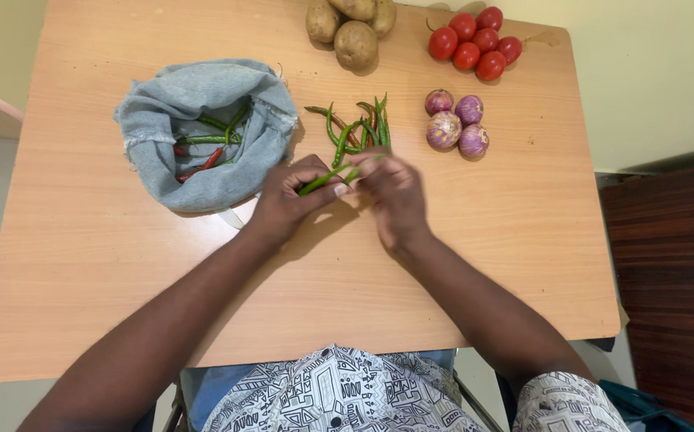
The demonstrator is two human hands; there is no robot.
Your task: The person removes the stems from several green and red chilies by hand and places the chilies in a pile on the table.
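The left hand and right hand meet near the middle of a wooden table, both closed on a green chili that lies slanted between them. The left hand's thumb and fingers pinch the lower end of that chili; the right hand's fingers close over its upper end, which is partly hidden beneath them. Just beyond the hands lies a loose pile of chilies, mostly green, resting directly on the table and touching one another. To the left of the left hand sits an open grey cloth bag, its mouth rolled back, with more green and a few red chilies inside. A white strap shows at the bag's lower edge, near the left wrist. To the right of the pile, four purple onions are grouped together. At the far edge stand potatoes in a cluster, and beside them red tomatoes. The person wears a patterned black-and-white shirt.
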